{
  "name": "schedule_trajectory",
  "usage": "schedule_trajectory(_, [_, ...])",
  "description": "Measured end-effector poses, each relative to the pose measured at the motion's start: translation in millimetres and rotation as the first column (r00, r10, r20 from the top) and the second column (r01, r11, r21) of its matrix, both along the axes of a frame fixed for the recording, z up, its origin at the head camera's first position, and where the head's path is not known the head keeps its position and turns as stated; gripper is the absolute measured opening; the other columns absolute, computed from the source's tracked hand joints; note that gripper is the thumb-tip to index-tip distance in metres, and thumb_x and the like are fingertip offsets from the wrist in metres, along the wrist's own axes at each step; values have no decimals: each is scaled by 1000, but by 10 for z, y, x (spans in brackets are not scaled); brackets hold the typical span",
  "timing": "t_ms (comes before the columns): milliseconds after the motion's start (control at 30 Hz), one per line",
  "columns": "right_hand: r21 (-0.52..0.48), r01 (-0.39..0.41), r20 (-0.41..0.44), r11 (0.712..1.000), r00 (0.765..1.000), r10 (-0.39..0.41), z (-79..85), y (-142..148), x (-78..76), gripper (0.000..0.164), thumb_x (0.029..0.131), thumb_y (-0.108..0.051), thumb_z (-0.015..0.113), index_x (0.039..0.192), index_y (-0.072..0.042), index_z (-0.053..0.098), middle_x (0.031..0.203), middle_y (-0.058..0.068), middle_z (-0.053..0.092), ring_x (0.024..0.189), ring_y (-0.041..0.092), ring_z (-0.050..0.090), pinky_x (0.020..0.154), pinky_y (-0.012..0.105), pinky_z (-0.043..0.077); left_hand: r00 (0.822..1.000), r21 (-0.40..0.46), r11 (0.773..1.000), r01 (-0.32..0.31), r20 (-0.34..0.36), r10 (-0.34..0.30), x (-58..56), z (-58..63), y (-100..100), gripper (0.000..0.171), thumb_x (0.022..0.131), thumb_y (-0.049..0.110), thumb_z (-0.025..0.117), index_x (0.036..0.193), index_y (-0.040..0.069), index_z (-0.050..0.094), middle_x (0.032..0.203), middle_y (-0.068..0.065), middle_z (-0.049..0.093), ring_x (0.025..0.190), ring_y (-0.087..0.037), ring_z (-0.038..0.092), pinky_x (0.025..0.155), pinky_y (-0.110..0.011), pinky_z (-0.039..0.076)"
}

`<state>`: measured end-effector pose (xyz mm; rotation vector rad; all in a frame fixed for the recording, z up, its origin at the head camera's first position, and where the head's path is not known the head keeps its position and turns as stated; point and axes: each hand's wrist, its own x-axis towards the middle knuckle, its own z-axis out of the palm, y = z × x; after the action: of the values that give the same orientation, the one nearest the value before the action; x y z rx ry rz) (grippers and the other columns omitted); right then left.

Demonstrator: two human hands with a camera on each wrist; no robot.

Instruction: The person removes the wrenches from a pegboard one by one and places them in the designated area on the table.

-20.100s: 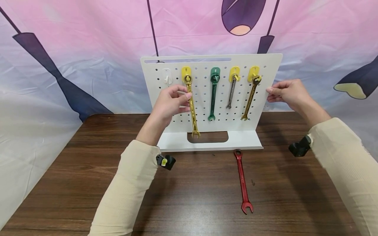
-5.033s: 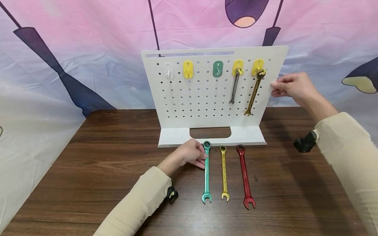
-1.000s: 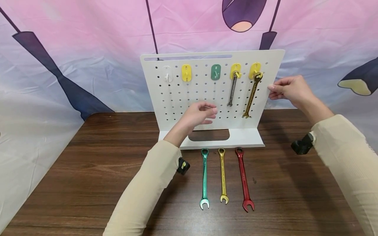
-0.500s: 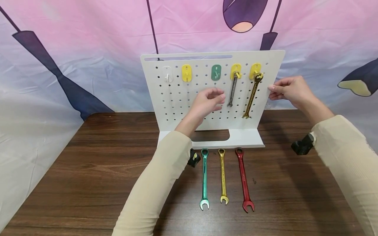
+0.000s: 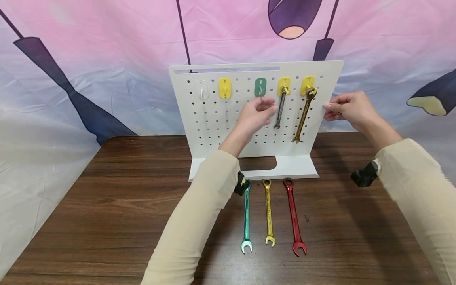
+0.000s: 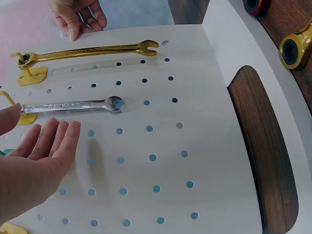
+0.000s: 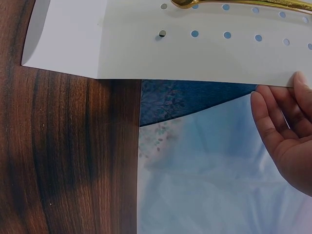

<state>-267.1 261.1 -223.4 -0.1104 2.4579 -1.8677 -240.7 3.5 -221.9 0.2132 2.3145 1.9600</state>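
Foremost, a green wrench (image 5: 247, 217), a yellow wrench (image 5: 268, 213) and a red wrench (image 5: 294, 217) lie side by side on the table (image 5: 117, 221). Beyond, the left hand (image 5: 254, 115), empty, thumb and fingers parted, is beside the silver wrench (image 5: 280, 110) hanging on the white pegboard (image 5: 221, 117); a gold wrench (image 5: 304, 116) hangs farther right; the right hand (image 5: 350, 107) pinches the board's edge. Behind: a backdrop (image 5: 124, 51).

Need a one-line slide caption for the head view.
Left hand beside the silver wrench, right hand pinching the edge of the white pegboard, three wrenches on the table.
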Motion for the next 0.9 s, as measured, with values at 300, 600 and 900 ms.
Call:
schedule_trajectory(300, [-14,-8,5,1000,1000,8,3,2,-2,17,85,-8,63,70,-11,69,66,4,66,60,15,65,60,27,58,1000,5,1000,4,15,-4,-6,45,66,32,89,16,61,119,10,55,109,1,58,97,-10,55,73,-15,52])
schedule_trajectory(600, [-9,-7,9,1000,1000,8,13,-4,-7,16,85,-8,63,71,-11,69,66,3,66,59,15,64,61,27,58,1000,27,1000,13,20,-14,-15,62,98,30,89,14,61,118,10,55,104,1,57,94,-10,56,76,-18,52])
schedule_trajectory(900, [1,-5,7,1000,1000,5,9,9,-5,15,85,-9,63,71,-11,69,66,3,66,60,16,65,60,27,58,999,50,998,36,9,-36,-22,52,124,29,89,9,59,118,7,54,107,-2,57,95,-12,56,77,-21,53])
